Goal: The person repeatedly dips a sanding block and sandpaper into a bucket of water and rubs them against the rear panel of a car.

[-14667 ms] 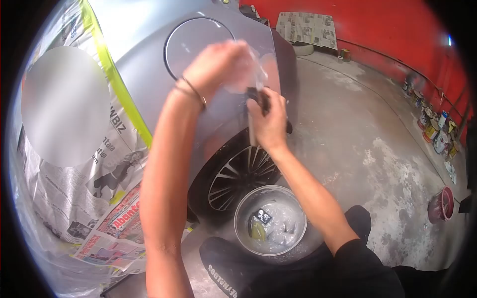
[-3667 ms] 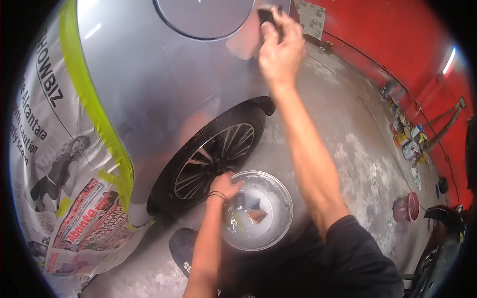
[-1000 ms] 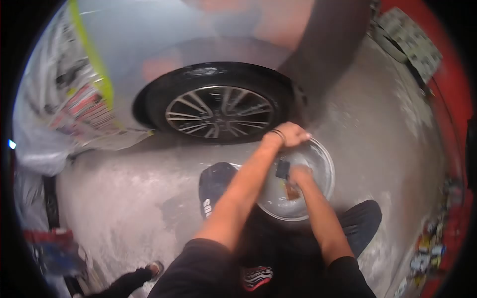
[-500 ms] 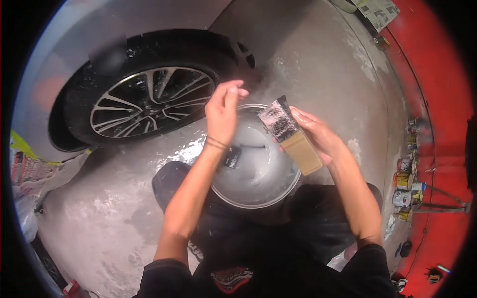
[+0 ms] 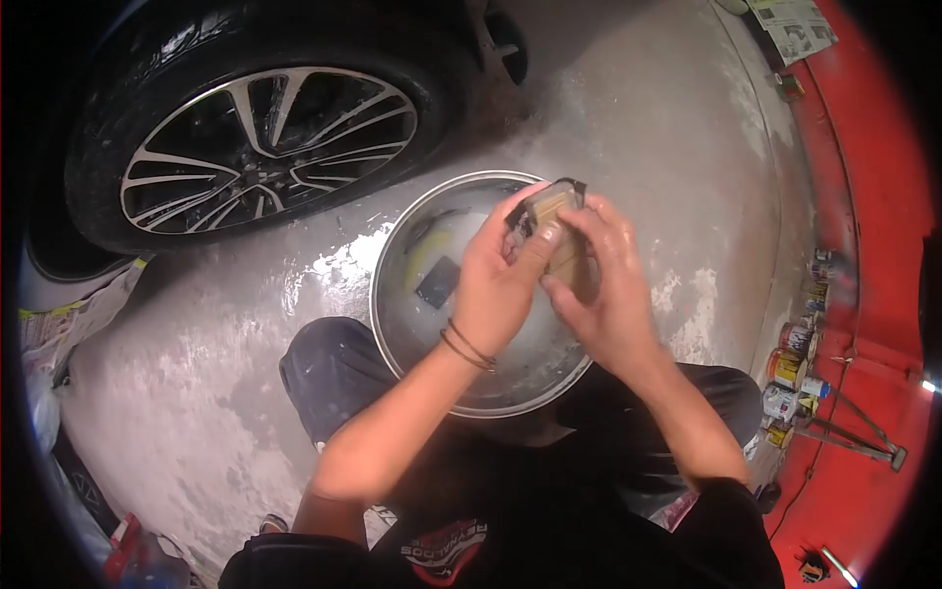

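Over a round metal basin (image 5: 394, 329) of cloudy water, both my hands are closed around a tan sanding block (image 5: 566, 263). Dark, worn sandpaper (image 5: 520, 210) wraps the block's far end. My left hand (image 5: 502, 270) pinches the paper and block from the left, its thumb lying across the top. Fingers of my right hand (image 5: 616, 285) curl over the block's right side, with the thumb near its lower end. Parts of the block are hidden behind the fingers. A small dark square piece (image 5: 438, 283) lies in the basin.
A car wheel (image 5: 265, 177) stands at the upper left, close to the basin. Several paint cans (image 5: 785, 369) line the foot of a red wall (image 5: 888, 324) on the right. Newspaper masking (image 5: 83, 319) hangs at the left. The concrete floor (image 5: 216, 373) has wet patches.
My left hand has come from beside the basin's far rim onto the block, which my right hand alone held before. The view has shifted, and the wheel appears larger and higher.
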The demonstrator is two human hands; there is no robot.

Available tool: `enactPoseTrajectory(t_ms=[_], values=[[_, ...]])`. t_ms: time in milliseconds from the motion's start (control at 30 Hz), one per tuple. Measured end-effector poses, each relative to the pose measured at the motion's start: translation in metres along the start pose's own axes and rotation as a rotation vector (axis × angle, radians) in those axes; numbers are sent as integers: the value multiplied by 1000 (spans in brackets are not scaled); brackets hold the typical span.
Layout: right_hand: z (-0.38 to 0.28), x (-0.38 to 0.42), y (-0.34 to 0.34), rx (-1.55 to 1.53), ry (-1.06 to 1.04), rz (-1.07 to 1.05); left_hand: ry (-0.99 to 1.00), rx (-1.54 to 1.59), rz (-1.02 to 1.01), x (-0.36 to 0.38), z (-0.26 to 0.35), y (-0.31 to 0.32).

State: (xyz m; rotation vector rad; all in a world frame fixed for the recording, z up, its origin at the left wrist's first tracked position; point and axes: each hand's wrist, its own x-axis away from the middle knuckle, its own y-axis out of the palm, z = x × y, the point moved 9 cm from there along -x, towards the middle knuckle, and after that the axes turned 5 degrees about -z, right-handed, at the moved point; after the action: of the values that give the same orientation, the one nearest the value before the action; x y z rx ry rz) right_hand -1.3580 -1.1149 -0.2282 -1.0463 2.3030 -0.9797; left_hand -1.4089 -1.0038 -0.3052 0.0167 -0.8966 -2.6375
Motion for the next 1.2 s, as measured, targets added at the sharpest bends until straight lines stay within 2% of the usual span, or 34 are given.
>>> enactPoseTrajectory(t_ms=[33, 67, 167, 233, 267, 433, 467, 567, 633, 667, 767, 800, 833, 933, 1000, 1067, 1100, 1167, 1200], values=[[8, -1, -4, -154, 44, -2, -6, 32, -37, -3, -1, -1], [15, -3, -9, -306, 87, -3, -150, 65, 23, 0, 2, -1], [28, -4, -25, -830, 265, 57, -149, 306, -60, -8, 0, 0], [45, -3, -25, -1232, 421, 25, -169, 309, -42, -9, 2, -2], [48, -3, -25, -1294, 445, 75, -157, 301, -58, -11, 4, -1], [58, -2, -25, -1059, 613, -8, -143, 133, -109, -18, 3, -3], [59, -3, -24, -997, 635, -20, -78, 44, -56, -19, 5, -7], [63, -11, -41, -869, 492, 160, 95, -242, 56, -11, 15, -11], [57, -15, -48, -804, 451, 170, 179, -465, 62, -3, 24, -6], [53, -16, -50, -774, 432, 174, 181, -390, 6, 0, 22, 1], [26, -11, -31, -752, 361, 65, 50, -251, 13, 7, 13, 8], [18, -8, -20, -777, 338, 8, -164, -49, 60, 9, -1, 6], [10, -4, -7, -802, 315, -46, -223, 141, 26, 8, -18, 2], [-9, 1, 11, -848, 259, -95, -241, 454, -13, 9, -22, 5], [-9, 2, 18, -1014, 329, -103, -269, 571, -70, 9, -19, 3], [-4, 3, 26, -1320, 504, -125, -284, 721, -190, 10, -16, 3], [-1, 1, 24, -1340, 537, -112, -285, 804, -266, 10, -15, 5], [8, -3, 18, -1378, 604, -80, -215, 750, -206, 3, -12, -2], [14, -4, 15, -1287, 587, -72, -188, 666, -107, -1, -11, -3]])
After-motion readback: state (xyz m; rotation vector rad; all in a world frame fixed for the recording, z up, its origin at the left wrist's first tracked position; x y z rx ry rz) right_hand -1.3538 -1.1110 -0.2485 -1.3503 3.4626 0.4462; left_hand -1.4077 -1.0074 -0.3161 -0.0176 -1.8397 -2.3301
